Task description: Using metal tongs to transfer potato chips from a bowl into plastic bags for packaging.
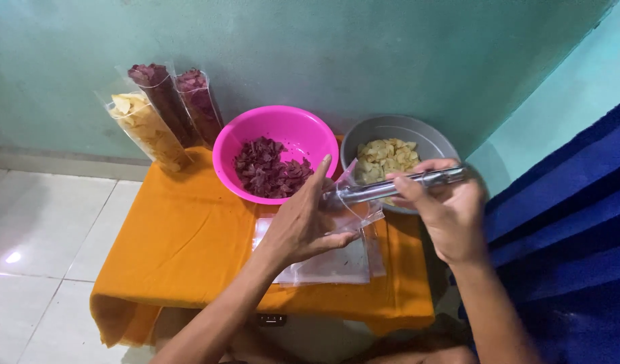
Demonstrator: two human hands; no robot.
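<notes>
1. over the middle of an orange-clothed table (pixel 182 249) — the left hand (pixel 300 226) is held with fingers partly curled, gripping a clear plastic bag (pixel 356 210) by its mouth; the bag is raised just above the table, in front of the two bowls.
2. the right hand (pixel 445 212) is closed around a pair of metal tongs (pixel 391 189), held level, their tips pointed left and reaching the bag's mouth; whether the tips are inside the bag cannot be told.
3. a pink bowl (pixel 289 131) is set at the back of the table, holding dark purple chips (pixel 269 168).
4. a grey bowl (pixel 397 128) is placed just beside it on the right, holding pale yellow chips (pixel 384 156), partly hidden by tongs and fingers.
5. a stack of flat clear bags (pixel 333 266) is laid on the cloth beneath the hands.
6. three filled packets (pixel 163 114) — one yellow, two purple — are leaned against the green wall (pixel 364 47) at back left.
</notes>
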